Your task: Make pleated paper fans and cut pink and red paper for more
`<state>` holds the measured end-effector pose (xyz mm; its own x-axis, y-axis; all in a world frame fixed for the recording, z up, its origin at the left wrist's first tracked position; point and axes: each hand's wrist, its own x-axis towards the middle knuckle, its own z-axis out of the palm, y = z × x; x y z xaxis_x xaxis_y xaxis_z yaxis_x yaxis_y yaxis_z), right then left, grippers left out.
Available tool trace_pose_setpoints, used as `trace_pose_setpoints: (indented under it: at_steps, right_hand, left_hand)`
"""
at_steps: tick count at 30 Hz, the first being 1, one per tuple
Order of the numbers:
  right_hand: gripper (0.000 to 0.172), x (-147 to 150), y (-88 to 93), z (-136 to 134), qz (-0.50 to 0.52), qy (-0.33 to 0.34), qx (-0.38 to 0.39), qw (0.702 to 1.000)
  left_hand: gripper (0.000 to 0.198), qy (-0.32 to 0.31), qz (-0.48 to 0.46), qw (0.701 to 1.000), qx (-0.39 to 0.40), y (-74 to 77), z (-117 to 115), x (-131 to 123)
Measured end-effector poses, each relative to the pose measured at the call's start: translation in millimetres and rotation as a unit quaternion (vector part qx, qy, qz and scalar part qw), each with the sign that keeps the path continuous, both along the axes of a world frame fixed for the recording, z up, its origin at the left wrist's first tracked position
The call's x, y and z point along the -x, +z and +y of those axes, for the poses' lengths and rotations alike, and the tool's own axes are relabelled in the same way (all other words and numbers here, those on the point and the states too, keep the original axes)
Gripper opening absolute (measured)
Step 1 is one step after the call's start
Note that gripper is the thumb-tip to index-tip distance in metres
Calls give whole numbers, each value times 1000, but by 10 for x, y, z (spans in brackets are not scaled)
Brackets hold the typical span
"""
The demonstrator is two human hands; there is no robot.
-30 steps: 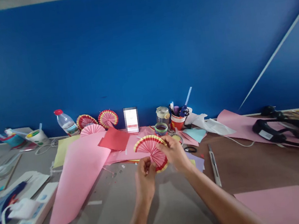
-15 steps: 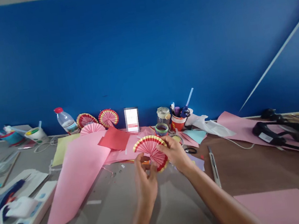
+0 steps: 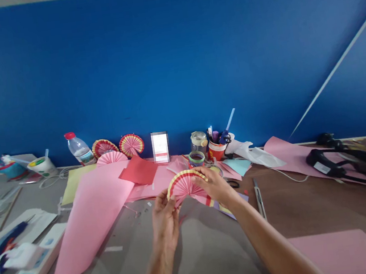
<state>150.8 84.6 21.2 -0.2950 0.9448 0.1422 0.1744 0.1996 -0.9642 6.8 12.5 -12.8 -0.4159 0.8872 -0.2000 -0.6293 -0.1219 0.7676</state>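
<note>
Between my two hands is a pleated paper fan [image 3: 186,185], pink with a red band and a pale yellow rim, spread in an arc above the table. My left hand [image 3: 165,215] grips its left end, fingers closed on the folds. At the right side, my right hand [image 3: 213,186] pinches the pleats, and part of the fan is hidden behind its fingers. Just beyond the fan stands a roll of tape [image 3: 196,158]. Two finished-looking round paper fans, one a pink-centred fan [image 3: 131,144], lean against the blue partition.
Pink paper [image 3: 93,225] and a red sheet [image 3: 138,170] lie left of my hands. A box cutter [image 3: 259,199] lies to the right, near a pink sheet [image 3: 343,250]. A power strip [image 3: 35,269] and glue gun [image 3: 4,243] are at far left. Behind stand a bottle [image 3: 80,149] and a pen cup [image 3: 217,150].
My left hand has moved left and slightly down, from the fan's lower edge to its left end. The fan now shows a wider, flatter arc with its bottom open.
</note>
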Motion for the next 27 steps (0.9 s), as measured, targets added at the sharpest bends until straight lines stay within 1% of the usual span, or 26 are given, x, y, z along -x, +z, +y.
trace_pose_setpoints:
  at_steps: [2, 3, 4, 6, 7, 8, 9, 11, 13, 16, 19, 22, 27]
  right_hand:
    - [46, 15, -11, -12, 38, 13, 44, 998]
    - [49, 25, -12, -23, 53, 33, 68, 996]
    - [48, 35, -12, -37, 66, 62, 88, 992]
    - [34, 63, -10, -66, 86, 128, 112, 982]
    - [26, 79, -11, -80, 95, 149, 117, 977]
    - [20, 95, -13, -92, 103, 153, 121, 975]
    - [15, 111, -17, -101, 110, 143, 125, 976]
    - [12, 137, -24, -112, 119, 117, 132, 977]
    - [11, 150, -31, -113, 122, 114, 143, 976]
    - [15, 152, -46, -108, 122, 119, 143, 975]
    - [18, 148, -68, -100, 123, 117, 133, 976]
    - [18, 147, -72, -94, 120, 118, 141, 976]
    - [20, 140, -66, -82, 121, 120, 155, 973]
  left_hand:
    - [46, 48, -18, 999, -13, 6, 15, 11]
    - [46, 72, -21, 997, -18, 10, 23, 18]
    - [46, 92, -21, 995, -22, 12, 30, 25]
    - [44, 117, -20, 992, -31, 18, 39, 31]
    - [42, 123, -20, 992, -37, 21, 39, 30]
    - [41, 126, -20, 991, -44, 25, 37, 27]
    - [40, 125, -23, 991, -51, 30, 32, 23]
    - [39, 110, -26, 992, -54, 42, 18, 12]
    - [37, 79, -26, 996, -43, 54, 0, 3]
    - [34, 11, -42, 999, -10, 60, -23, 0]
    - [30, -55, -86, 995, 20, 45, -34, 17]
    - [28, -70, -113, 991, 29, 16, -34, 47]
    - [28, -71, -102, 992, 17, 2, -24, 75]
